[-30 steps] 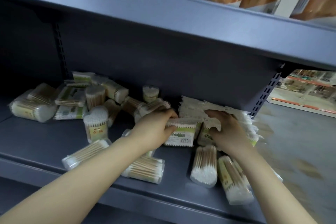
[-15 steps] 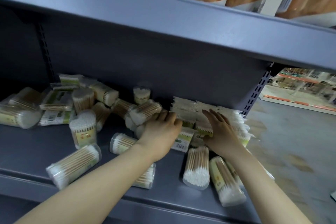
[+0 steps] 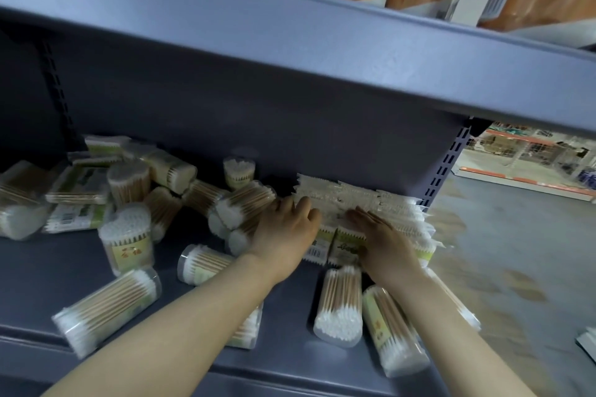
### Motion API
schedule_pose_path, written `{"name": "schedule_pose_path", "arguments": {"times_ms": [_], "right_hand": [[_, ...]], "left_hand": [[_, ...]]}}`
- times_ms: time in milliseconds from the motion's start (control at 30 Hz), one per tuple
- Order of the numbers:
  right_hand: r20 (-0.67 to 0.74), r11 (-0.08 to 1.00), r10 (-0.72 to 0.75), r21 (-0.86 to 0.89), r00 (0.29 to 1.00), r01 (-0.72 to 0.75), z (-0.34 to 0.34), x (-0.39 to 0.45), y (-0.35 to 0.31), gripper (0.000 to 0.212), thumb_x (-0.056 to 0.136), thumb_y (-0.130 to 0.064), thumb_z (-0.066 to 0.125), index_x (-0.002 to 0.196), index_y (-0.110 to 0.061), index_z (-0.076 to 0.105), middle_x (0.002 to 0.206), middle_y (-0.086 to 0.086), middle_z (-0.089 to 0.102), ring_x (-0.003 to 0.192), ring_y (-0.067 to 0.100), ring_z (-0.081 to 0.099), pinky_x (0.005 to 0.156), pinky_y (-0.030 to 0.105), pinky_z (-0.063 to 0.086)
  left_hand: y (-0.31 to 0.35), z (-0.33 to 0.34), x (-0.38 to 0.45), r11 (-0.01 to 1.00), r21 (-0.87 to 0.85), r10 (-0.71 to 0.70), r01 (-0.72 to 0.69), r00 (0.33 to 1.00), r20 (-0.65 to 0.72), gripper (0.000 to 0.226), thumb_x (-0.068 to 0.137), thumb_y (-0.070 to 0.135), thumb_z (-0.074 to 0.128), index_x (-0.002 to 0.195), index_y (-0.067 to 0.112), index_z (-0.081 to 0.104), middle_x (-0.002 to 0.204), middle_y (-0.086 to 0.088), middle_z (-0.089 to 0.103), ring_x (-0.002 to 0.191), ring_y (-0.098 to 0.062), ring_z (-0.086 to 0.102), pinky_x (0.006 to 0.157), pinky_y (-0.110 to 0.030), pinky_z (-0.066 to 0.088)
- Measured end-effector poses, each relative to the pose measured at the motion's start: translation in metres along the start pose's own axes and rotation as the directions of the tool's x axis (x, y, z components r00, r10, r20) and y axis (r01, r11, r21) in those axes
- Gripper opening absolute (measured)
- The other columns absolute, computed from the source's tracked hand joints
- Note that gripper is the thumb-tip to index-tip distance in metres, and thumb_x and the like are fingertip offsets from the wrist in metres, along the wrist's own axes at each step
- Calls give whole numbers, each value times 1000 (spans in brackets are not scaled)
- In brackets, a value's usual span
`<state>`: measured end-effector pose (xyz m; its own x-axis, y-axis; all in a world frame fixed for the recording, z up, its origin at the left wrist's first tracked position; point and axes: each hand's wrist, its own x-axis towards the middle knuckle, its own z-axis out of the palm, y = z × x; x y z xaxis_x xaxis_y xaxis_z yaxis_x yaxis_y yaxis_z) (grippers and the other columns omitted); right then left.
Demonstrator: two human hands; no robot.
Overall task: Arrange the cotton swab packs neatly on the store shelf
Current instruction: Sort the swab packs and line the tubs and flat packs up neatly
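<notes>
Grey store shelf (image 3: 48, 255) with flat cotton swab packs (image 3: 361, 203) ranked at its right rear. Left hand (image 3: 285, 232) and right hand (image 3: 380, 235), fingers straight, press the row square: the aligning step. Next, probably, a toppled swab tub (image 3: 338, 306) needs standing upright.

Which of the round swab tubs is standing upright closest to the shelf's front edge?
The labelled tub left of the left hand; nearer tubs lie on their sides.

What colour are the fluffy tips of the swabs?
White, on the cotton swab pack by the shelf's front edge, head view.
</notes>
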<state>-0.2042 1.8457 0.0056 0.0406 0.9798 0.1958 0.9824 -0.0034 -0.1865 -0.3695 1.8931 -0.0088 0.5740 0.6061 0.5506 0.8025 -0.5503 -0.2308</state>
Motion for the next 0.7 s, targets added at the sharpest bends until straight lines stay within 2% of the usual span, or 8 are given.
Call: {"name": "schedule_pose_path", "arguments": {"times_ms": [133,267,433,600,700], "right_hand": [[-22,1000,-1,4,1000,1,1,0,0,70,86,2,46,146,-26,23,154,-8,20,141,11,18,109,15,11],[-35,1000,-3,0,999,3,1,-2,-1,70,85,2,46,146,-26,24,154,-8,20,141,10,19,109,15,11],[-14,1000,-1,2,1000,1,-2,-3,-3,69,84,0,47,145,-24,25,153,-6,22,141,11,20,110,16,14],[-40,997,16,80,999,-13,-9,-4,-11,73,79,2,51,143,-22,30,152,-1,26,140,17,21,111,26,20],[-79,993,1,119,997,9,-14,-6,-18,69,80,1,52,142,-22,33,149,-1,31,138,19,23,110,28,22]], "left_hand": [[3,5,1,999,-28,-19,19,1000,-2,50,16,0,80,59,10,56,64,-7,53,52,-26,52,38,-22,34],[4,3,-1,999,-25,-26,25,999,-37,43,22,2,78,58,13,56,64,-5,53,53,-24,53,40,-21,27],[1,0,-2,993,-113,-22,18,999,-40,48,20,12,84,60,15,58,66,-3,55,56,-22,54,44,-22,33],[-13,-8,-11,981,-182,-82,68,994,-71,51,49,40,85,87,11,67,79,-5,61,68,-26,60,47,-27,44],[-28,-16,-17,981,-165,-119,100,987,-110,45,62,39,75,96,10,68,84,-7,63,74,-29,62,53,-34,50]]}}
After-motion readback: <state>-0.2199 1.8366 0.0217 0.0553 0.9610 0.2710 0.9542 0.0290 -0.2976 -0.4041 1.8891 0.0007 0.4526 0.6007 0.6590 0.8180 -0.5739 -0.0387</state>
